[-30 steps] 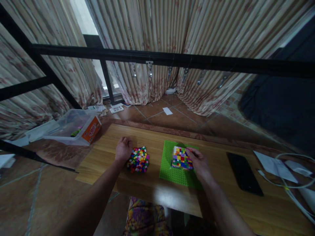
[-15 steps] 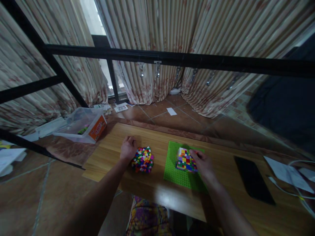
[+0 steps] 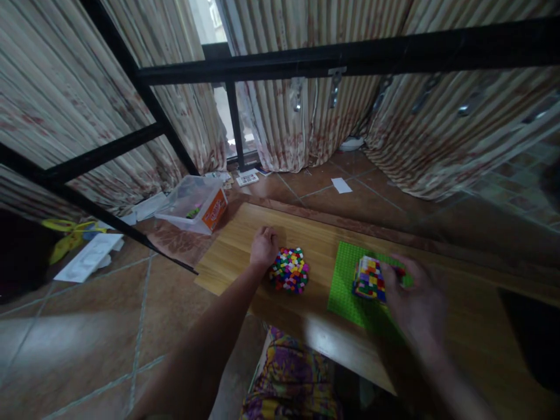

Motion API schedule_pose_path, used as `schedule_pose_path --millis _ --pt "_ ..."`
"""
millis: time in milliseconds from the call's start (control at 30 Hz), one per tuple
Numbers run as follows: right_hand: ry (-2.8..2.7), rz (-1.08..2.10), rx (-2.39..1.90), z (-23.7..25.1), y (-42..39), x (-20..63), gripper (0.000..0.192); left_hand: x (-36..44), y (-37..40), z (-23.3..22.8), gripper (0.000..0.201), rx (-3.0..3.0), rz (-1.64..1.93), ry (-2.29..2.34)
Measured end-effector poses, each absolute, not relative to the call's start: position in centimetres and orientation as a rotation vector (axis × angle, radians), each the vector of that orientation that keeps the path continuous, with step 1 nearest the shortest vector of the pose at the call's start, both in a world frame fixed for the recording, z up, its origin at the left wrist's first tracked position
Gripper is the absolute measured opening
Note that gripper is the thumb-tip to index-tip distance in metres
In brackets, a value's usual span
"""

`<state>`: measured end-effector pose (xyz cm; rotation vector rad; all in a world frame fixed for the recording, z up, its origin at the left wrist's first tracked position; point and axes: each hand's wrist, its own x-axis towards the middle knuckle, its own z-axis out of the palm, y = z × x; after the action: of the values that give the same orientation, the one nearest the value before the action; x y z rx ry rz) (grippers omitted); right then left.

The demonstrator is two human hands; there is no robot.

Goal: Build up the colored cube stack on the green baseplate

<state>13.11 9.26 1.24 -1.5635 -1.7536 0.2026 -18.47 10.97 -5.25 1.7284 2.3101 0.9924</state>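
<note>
My left hand [image 3: 263, 247] rests as a loose fist on the wooden table [image 3: 236, 251], touching the left side of a pile of small multicoloured bricks [image 3: 289, 270]. A green baseplate [image 3: 345, 286] lies to the right of the pile. My right hand [image 3: 413, 297], blurred by motion, grips a block built of multicoloured bricks [image 3: 368, 278] and holds it tilted over the baseplate. Whether the block still touches the plate I cannot tell.
A clear plastic box with an orange label [image 3: 196, 202] stands on the floor past the table's left end. A black metal frame [image 3: 341, 55] crosses overhead before striped curtains. White papers [image 3: 90, 256] lie on the tiled floor at left. A dark flat object [image 3: 534, 332] lies at the table's right.
The view has swung left and down. My right hand has closed around the brick block and tipped it up from the baseplate. My left hand stays by the brick pile.
</note>
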Motion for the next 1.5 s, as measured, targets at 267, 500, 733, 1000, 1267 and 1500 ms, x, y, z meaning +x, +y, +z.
schedule_pose_path --millis 267,500,733,1000,1267,1500 --pt "-2.279 0.654 -1.050 -1.6 5.6 4.5 0.030 -18.5 11.0 -5.4 0.017 1.736 0.998 2.305" --pt "-2.496 0.550 -1.031 -2.7 6.8 4.3 0.029 -18.5 11.0 -5.3 0.019 1.721 1.022 2.290" --pt "-2.484 0.567 -1.088 -3.1 6.9 5.1 0.020 -18.4 10.9 -5.1 0.019 1.725 1.020 2.295" --pt "-2.313 0.704 -1.124 -2.5 6.5 4.8 0.025 -18.6 11.0 -5.2 0.019 1.739 1.017 2.296" --pt "-1.201 1.443 -1.196 -2.8 6.1 4.6 0.025 -18.6 10.9 -5.1 0.018 1.737 1.018 2.304" --pt "-0.665 1.770 -1.078 -1.5 5.4 4.3 0.047 -18.8 11.0 -5.3 0.018 1.757 1.045 2.287"
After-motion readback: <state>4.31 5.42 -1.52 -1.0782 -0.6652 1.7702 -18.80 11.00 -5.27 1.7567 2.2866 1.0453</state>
